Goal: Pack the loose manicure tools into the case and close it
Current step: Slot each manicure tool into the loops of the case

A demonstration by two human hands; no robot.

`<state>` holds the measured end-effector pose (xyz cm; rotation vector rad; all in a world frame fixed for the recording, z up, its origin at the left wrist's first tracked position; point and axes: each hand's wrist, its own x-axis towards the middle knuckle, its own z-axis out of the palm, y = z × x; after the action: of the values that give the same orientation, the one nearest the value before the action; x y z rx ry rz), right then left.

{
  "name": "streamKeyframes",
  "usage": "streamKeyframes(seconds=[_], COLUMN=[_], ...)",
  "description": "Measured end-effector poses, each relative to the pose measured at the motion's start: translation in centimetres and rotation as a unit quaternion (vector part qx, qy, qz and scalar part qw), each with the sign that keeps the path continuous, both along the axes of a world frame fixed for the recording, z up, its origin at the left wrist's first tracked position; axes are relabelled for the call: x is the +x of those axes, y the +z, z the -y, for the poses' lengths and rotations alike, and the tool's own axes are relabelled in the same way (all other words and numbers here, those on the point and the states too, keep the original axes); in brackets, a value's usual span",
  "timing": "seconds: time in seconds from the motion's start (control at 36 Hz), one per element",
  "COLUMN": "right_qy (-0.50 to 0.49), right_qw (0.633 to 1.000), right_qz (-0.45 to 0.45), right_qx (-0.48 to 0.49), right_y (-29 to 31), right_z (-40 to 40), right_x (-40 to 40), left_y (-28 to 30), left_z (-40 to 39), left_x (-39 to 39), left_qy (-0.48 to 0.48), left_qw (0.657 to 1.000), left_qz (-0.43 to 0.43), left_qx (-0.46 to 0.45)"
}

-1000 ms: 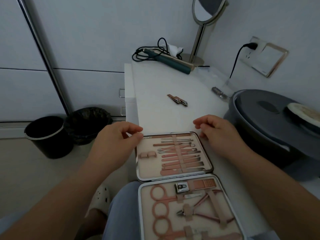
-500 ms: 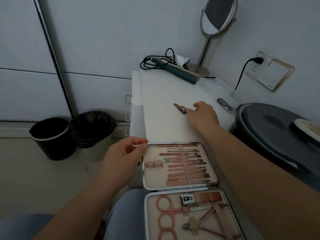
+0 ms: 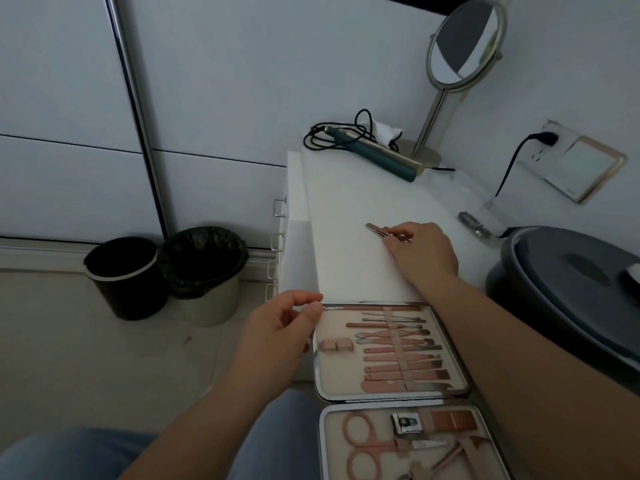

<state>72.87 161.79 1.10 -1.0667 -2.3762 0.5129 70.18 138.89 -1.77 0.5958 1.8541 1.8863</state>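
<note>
Loose manicure tool (image 3: 379, 231), a small rose-gold metal piece that looks like a folding nail clipper, though its form is too small to settle, lying on the white counter (image 3: 349, 209) well beyond the open case (image 3: 389, 351). The right hand (image 3: 420, 251) reaches over the counter, thumb and forefinger closed in a pinch on the tool's near end while its far tip points away to the left. The left hand (image 3: 277, 327) rests at the case's upper-left corner, fingers loosely curled with thumb and forefinger nearly meeting on the rim, apparently steadying it. The tool is judged light, rigid and smooth, hence apt to slip or swivel in a tip grip; a hold across its flat sides near mid-length should give better control. An unfilled pair of loops (image 3: 336, 345) shows at the left of the case's upper half.
</note>
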Motion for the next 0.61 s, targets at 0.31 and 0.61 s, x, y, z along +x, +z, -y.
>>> streamKeyframes(seconds=[0.31, 0.61], right_qy=[-0.011, 0.194], right_qw=[0.999, 0.958], right_qz=[0.011, -0.098], right_qx=[0.031, -0.185], right_y=[0.7, 3.6], right_z=[0.7, 7.6], right_x=[1.0, 5.6], left_y=[0.3, -0.1], left_z=[0.2, 2.8], left_x=[-0.1, 0.4], left_qy=[-0.017, -0.099], left_qw=[1.0, 0.995], left_qz=[0.0, 0.014], left_qx=[0.006, 0.012])
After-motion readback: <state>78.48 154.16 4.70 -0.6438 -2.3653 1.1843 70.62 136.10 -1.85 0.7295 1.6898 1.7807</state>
